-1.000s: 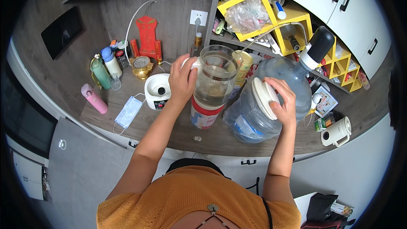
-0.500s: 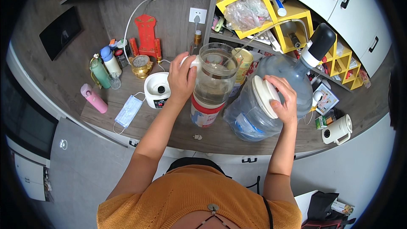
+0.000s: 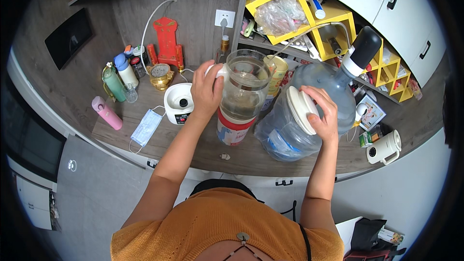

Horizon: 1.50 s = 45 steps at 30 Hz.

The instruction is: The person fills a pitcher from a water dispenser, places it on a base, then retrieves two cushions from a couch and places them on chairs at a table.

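Note:
My left hand (image 3: 207, 91) is closed around the white handle of a clear glass kettle (image 3: 245, 97), holding it upright with a metal band near its neck. Below the kettle in view is a can (image 3: 233, 130) with a red rim; whether they touch I cannot tell. From the black-topped water pump (image 3: 366, 48) on a big blue-tinted water bottle (image 3: 309, 77), a thin curved spout (image 3: 314, 30) reaches toward the kettle's mouth. My right hand (image 3: 324, 113) grips a white round lid (image 3: 300, 110), tilted in front of the bottle above a plastic-wrapped container (image 3: 282, 140).
Left on the counter are a white kettle base (image 3: 178, 101), a face mask (image 3: 147, 126), a pink bottle (image 3: 107, 112), a green bottle (image 3: 113, 83) and a gold pot (image 3: 161, 75). A cream electric jug (image 3: 385, 147) stands at right. Yellow shelf boxes (image 3: 333, 21) fill the back right.
Almost nothing differs. Both hands keep their grip in the same places, and the kettle shifts very slightly at most.

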Tool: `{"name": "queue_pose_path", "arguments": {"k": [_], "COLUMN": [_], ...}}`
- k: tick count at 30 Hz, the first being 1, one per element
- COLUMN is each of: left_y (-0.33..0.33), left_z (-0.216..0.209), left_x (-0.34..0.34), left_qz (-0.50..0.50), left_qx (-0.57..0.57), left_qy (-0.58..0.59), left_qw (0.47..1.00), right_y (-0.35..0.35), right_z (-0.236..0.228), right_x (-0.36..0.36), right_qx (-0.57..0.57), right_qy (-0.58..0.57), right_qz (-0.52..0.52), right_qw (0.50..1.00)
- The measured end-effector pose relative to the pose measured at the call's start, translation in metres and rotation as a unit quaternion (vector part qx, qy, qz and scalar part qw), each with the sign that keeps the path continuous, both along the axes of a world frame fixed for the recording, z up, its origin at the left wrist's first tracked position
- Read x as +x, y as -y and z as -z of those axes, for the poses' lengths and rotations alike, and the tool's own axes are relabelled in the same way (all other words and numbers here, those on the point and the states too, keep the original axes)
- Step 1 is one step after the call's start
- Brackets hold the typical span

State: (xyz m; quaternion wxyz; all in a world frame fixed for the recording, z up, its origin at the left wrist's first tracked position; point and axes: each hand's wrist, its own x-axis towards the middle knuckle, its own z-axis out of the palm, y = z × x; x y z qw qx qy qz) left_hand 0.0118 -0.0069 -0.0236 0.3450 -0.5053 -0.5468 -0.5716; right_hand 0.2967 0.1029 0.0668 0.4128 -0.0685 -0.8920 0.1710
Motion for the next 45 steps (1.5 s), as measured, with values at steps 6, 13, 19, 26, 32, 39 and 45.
{"name": "queue_pose_path", "arguments": {"k": [6,13,19,26,32,39,45], "left_y": [0.003,0.006,0.005,0.007,0.007,0.007,0.007], "left_z": [-0.004,-0.006,-0.007,-0.007,-0.006,-0.006,-0.005], "left_x": [0.003,0.002,0.004,0.005,0.007,0.005,0.006], "left_qz": [0.003,0.036,0.064,0.070,0.058,0.068,0.059], "left_qx": [-0.026,-0.038,-0.047,-0.046,-0.034,-0.040,-0.047], "left_qy": [0.015,0.050,0.074,0.085,0.075,0.096,0.089], "left_qw": [1.000,0.997,0.994,0.993,0.995,0.992,0.993], "right_y": [-0.002,-0.008,-0.005,-0.006,-0.003,-0.007,-0.001], "right_z": [0.000,0.000,-0.004,-0.006,-0.002,0.001,-0.002], "right_x": [0.003,0.000,0.004,0.007,0.005,0.005,0.005], "right_qx": [-0.022,0.003,0.001,-0.041,0.000,-0.012,-0.030], "right_qy": [0.006,0.006,-0.007,-0.007,0.027,0.015,0.026], "right_qz": [0.005,-0.022,-0.005,-0.027,-0.001,-0.015,-0.010], "right_qw": [1.000,1.000,1.000,0.999,1.000,1.000,0.999]}}
